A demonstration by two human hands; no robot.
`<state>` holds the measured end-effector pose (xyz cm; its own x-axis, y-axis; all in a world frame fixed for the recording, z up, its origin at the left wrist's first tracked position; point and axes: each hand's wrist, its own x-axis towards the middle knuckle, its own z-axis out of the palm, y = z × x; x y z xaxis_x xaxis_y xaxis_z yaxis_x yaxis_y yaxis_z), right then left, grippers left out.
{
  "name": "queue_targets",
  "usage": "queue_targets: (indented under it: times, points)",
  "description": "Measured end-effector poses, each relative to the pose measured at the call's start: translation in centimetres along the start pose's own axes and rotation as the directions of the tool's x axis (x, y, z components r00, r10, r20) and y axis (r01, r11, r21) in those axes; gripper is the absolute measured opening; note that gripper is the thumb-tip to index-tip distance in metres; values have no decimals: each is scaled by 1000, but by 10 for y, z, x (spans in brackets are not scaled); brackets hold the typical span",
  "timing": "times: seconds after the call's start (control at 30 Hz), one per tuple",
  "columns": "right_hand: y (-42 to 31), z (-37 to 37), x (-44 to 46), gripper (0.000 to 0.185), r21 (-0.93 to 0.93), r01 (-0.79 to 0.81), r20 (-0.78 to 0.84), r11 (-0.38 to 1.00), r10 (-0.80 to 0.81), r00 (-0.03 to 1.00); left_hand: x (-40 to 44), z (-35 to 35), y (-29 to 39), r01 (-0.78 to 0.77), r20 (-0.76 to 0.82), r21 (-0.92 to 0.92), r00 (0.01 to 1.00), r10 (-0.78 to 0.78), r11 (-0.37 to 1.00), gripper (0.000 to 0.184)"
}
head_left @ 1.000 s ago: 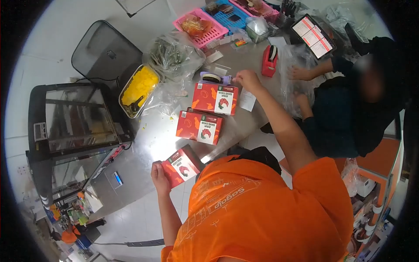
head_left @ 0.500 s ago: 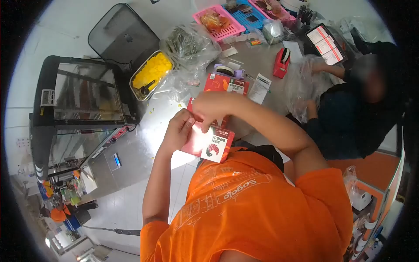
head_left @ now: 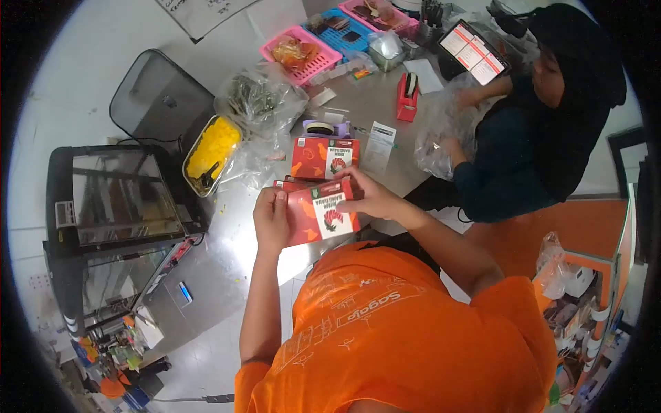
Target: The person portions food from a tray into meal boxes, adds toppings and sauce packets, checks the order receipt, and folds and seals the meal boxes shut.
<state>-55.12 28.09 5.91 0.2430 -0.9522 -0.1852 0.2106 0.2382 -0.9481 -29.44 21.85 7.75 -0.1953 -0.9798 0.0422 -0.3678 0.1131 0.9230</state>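
Observation:
A red and white food carton (head_left: 306,215) printed with "AYAM BANG DAVA" is held up near the table's front edge. My left hand (head_left: 271,219) grips its left end, thumb on the near face. Wrapped around the right end is my right hand (head_left: 374,195), its thumb on the white panel. Just behind, a similar red carton (head_left: 308,157) stands on the steel table, and part of another red carton (head_left: 288,184) shows between them. A tape roll on a purple dispenser (head_left: 322,129) sits behind these cartons.
A tray of yellow food (head_left: 215,146) and a plastic bag of greens (head_left: 258,96) are at the left, beside a glass display case (head_left: 124,196). Farther back stand a red tape dispenser (head_left: 407,100) and a pink basket (head_left: 313,65). A co-worker (head_left: 537,138) handles a clear bag (head_left: 441,148).
My right hand has moved from the carton's top to its right end. The carton's printed face now shows more fully. The view has shifted, and the co-worker's head is raised.

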Motion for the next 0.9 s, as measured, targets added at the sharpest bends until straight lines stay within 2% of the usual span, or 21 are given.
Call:
queue_targets:
  times: [0.07,0.13,0.17,0.27,0.33,0.37,0.4,0.43,0.5,0.53,0.57,0.6,0.63,0.67,0.7,0.73,0.77,0.8,0.83,0.87,0.9]
  points:
    - [12,-5,5,60,54,27,-86,998,-22,996,7,12,7,32,39,23,999,-32,999,16]
    - [19,-8,15,59,107,91,-263,990,-60,963,14,24,17,-131,-176,207,970,168,970,30]
    - [22,-6,21,59,34,149,-325,988,-130,937,18,18,21,-102,-166,252,975,147,962,45]
    - [19,4,29,70,-453,65,-410,889,-272,871,15,7,31,0,-245,80,969,20,997,37]
    - [5,10,22,73,-422,-20,-443,906,-186,877,5,-7,42,-53,-130,-42,990,47,998,29]
    - [0,11,19,68,-683,-68,-416,728,-311,855,0,-11,51,-122,-55,-146,992,115,982,22]
    - [-3,12,17,64,-871,-125,-348,475,-417,839,-9,-17,74,-102,47,-204,992,114,973,20]
    - [-4,13,16,58,-859,-116,-369,499,-447,815,-21,-23,102,-73,148,-259,982,114,963,19]
    - [-9,21,17,56,-871,-50,-330,488,-508,795,-55,-33,140,-192,238,-435,918,318,880,14]
    - [-11,26,18,53,-886,14,-289,464,-574,767,-78,-38,178,184,362,-516,932,19,836,23]
    - [-12,38,19,48,-882,118,-222,456,-623,750,-79,-24,201,-59,421,-637,809,411,769,12]
    - [-15,50,21,48,-880,116,-223,460,-617,755,-76,-13,214,-245,400,-762,549,734,599,19]
    - [-19,63,24,46,-843,227,-141,487,-608,781,-80,-21,214,-245,398,-761,554,731,601,19]
    - [-21,75,27,43,-791,337,-51,512,-603,796,-86,-35,212,-289,474,-743,409,780,604,40]
    - [-19,86,32,43,-787,352,-34,507,-605,795,-90,-46,212,-343,542,-724,255,801,599,76]
    - [-16,98,38,40,-773,401,66,491,-567,821,-91,-56,221,-364,537,-713,266,801,599,76]
    - [-15,109,41,37,-754,452,170,477,-523,835,-89,-66,236,-264,674,-606,330,661,750,38]
    - [-15,119,41,37,-746,477,204,464,-523,828,-94,-75,244,-151,780,-477,381,496,866,12]
    - [-15,128,36,36,-744,467,229,478,-474,850,-111,-72,247,-313,495,-565,611,617,763,23]
    - [-13,138,31,35,-746,456,262,485,-415,871,-129,-68,248,-503,120,-571,731,672,649,40]
    - [-10,146,25,33,-733,490,304,472,-417,857,-143,-76,250,-528,51,-556,750,660,642,40]
